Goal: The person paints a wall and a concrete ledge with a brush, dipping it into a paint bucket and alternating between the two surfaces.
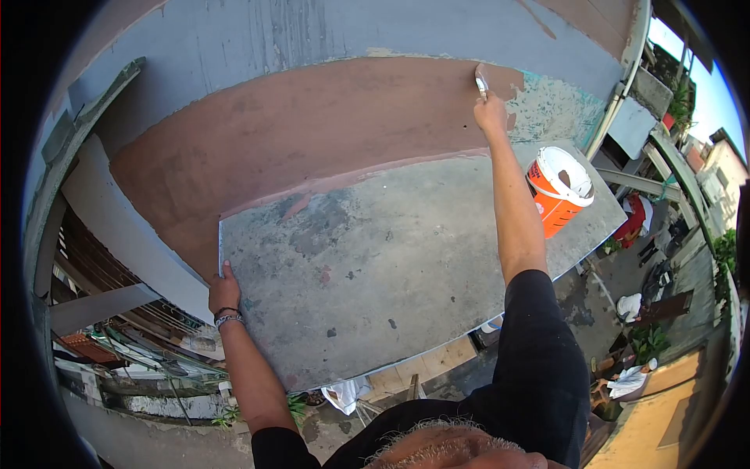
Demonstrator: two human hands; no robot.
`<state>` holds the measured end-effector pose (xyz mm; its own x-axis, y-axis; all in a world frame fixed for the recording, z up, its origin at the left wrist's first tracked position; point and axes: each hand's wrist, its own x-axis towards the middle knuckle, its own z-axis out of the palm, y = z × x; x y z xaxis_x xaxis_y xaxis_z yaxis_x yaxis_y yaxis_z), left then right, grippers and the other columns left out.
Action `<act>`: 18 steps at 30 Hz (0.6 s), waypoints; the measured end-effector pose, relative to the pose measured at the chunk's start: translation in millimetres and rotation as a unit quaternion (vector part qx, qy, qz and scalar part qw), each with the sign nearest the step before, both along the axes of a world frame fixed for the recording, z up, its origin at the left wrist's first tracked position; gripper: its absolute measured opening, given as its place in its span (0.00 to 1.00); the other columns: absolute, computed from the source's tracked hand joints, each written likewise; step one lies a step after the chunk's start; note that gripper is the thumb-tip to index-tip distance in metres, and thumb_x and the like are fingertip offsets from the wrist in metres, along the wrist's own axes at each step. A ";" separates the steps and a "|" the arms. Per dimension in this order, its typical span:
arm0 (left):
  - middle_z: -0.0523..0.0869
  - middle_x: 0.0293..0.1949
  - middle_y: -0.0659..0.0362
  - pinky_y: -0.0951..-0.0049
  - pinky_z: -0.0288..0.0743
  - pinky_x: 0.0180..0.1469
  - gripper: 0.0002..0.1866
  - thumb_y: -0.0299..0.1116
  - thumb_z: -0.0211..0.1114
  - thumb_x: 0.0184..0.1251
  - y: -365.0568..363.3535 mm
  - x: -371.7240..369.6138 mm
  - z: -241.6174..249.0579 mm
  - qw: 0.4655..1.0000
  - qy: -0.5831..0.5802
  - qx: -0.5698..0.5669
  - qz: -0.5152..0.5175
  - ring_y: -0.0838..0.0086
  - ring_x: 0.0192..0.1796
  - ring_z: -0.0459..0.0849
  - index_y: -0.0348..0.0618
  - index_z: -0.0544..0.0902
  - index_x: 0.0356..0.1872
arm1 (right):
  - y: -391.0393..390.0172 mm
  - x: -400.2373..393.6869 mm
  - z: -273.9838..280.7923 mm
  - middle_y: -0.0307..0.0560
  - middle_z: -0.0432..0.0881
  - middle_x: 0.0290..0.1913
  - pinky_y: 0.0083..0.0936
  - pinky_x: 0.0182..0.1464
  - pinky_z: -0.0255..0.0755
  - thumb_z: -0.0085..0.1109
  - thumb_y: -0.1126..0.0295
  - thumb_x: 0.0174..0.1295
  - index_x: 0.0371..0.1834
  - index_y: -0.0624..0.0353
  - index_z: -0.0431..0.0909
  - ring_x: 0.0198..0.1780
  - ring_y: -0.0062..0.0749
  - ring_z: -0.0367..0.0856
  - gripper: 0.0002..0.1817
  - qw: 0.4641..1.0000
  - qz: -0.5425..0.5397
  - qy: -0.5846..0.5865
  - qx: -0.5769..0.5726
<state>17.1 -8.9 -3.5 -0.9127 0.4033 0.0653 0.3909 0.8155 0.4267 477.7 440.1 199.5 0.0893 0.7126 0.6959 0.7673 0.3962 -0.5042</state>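
My right hand [491,116] is closed around the handle of a paintbrush [482,84], whose bristles touch the wall near the right end of the brown-painted band [312,117]. Just right of the brush, bare patchy wall [555,109] shows grey and flaking green. At the left end of a grey concrete slab [375,242], my left hand [224,293] grips the edge, thumb on top and the other fingers mostly hidden. An orange and white paint bucket [556,199] stands on the slab, right of my right forearm, with brown paint visible inside its rim.
Above the brown band the wall is blue-grey [351,27]. A pipe [617,109] runs down the wall's right end. Past the slab's front edge there is a drop to the ground, where a person in a white top [627,381] is visible at lower right.
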 end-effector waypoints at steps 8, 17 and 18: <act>0.83 0.52 0.38 0.48 0.74 0.55 0.41 0.66 0.37 0.72 -0.3 2.2 1.7 1.000 -0.004 0.007 0.004 0.44 0.55 0.81 0.33 0.80 0.54 | -34.6 -22.0 5.1 0.70 0.78 0.49 0.49 0.57 0.71 0.51 0.66 0.64 0.56 0.64 0.76 0.53 0.62 0.78 0.20 0.999 0.026 -0.024 -0.012; 0.84 0.50 0.38 0.48 0.75 0.54 0.40 0.65 0.39 0.72 -0.8 1.5 -0.3 1.000 0.013 0.018 -0.003 0.43 0.53 0.82 0.33 0.81 0.51 | -66.1 -46.2 4.9 0.68 0.78 0.50 0.48 0.56 0.72 0.52 0.67 0.64 0.56 0.64 0.76 0.53 0.61 0.78 0.20 0.999 0.044 -0.028 0.004; 0.84 0.50 0.38 0.48 0.75 0.53 0.40 0.65 0.39 0.72 -0.5 1.3 -0.8 1.000 0.015 0.020 -0.004 0.43 0.53 0.82 0.33 0.81 0.51 | -68.8 -48.2 6.1 0.67 0.76 0.51 0.49 0.56 0.72 0.51 0.67 0.65 0.56 0.65 0.76 0.53 0.60 0.78 0.19 0.998 0.048 -0.034 -0.004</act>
<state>18.4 -9.4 -4.3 -0.9071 0.4066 0.1090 0.4100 0.7946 0.4477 429.5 371.3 205.6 -0.0269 0.7212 0.6922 0.7590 0.4654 -0.4553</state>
